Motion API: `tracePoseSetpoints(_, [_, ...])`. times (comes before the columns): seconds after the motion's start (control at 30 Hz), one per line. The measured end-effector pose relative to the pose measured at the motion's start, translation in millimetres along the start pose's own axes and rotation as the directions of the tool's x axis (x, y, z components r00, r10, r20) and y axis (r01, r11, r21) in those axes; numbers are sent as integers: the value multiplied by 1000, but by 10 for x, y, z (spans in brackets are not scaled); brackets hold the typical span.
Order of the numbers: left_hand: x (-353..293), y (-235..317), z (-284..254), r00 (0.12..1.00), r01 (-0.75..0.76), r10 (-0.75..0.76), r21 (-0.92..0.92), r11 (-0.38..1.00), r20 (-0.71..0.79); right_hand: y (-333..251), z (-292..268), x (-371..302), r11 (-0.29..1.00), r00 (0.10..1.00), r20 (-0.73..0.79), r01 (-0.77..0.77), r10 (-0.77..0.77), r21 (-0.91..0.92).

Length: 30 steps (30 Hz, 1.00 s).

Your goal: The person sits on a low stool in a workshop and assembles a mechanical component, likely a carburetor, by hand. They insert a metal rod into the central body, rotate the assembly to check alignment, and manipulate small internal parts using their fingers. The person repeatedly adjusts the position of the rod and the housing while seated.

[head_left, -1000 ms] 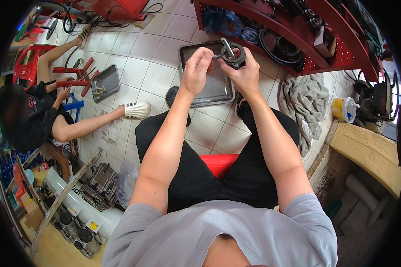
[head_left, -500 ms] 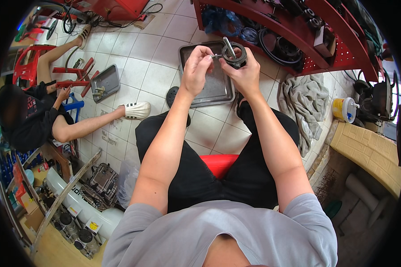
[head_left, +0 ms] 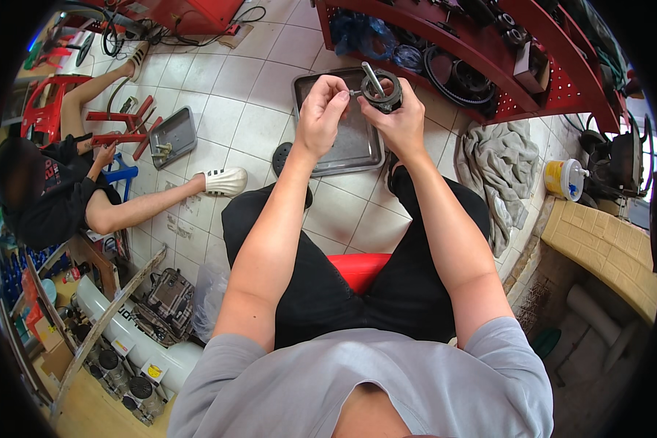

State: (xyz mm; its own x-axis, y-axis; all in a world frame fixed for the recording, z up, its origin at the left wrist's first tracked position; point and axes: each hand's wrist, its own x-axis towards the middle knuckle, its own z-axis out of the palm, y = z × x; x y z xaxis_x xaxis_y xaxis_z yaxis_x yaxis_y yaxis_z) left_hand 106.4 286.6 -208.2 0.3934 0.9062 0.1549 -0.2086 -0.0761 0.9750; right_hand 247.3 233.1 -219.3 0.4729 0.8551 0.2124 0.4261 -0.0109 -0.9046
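My right hand (head_left: 404,128) grips a dark, ring-shaped metal part (head_left: 391,101) from its right side, thumb along the near edge. A shiny metal rod (head_left: 371,75) sticks up out of that part, leaning slightly left. On the other side, the thumb and fingers of my left hand (head_left: 318,123) pinch a small, slim metal piece (head_left: 354,93), which looks like a screw or pin. Its far end reaches the left side of the ring-shaped part; whether it sits in a hole I cannot tell. Both hands are above a grey metal tray (head_left: 378,162) on the floor.
A red rack (head_left: 445,44) with parts stands ahead right. Beside my right leg lies a crumpled grey cloth (head_left: 496,168), with a yellow-and-white bucket (head_left: 562,179) farther right. At left, a seated person (head_left: 58,182) is near a small tray (head_left: 175,137) and a white tank (head_left: 131,321).
The ring-shaped part and its rod have tilted and shifted very slightly left in my right hand. My left hand keeps its pinch on the small metal piece at almost the same spot.
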Motion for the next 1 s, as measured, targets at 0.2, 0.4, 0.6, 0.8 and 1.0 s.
tracePoseSetpoints(0.2, [-9,-149,-198,984,145,-163,209,967,74,12,2,0,1000,1000,2,30,-30,-7])
tracePoseSetpoints(0.4, [-21,2,-37,998,5,-11,88,996,62,-35,-13,2,1000,1000,8,3,-3,4])
tracePoseSetpoints(0.6, [-35,-150,-182,988,105,-127,211,972,90,-2,0,-8,998,999,5,49,-49,-29])
tracePoseSetpoints(0.8, [-22,-19,-28,1000,-19,18,64,998,20,-45,-25,1,1000,1000,16,12,-12,-21])
tracePoseSetpoints(1.0, [-24,-246,-216,982,147,-163,161,976,96,-38,-16,-1,998,999,4,52,-52,-38])
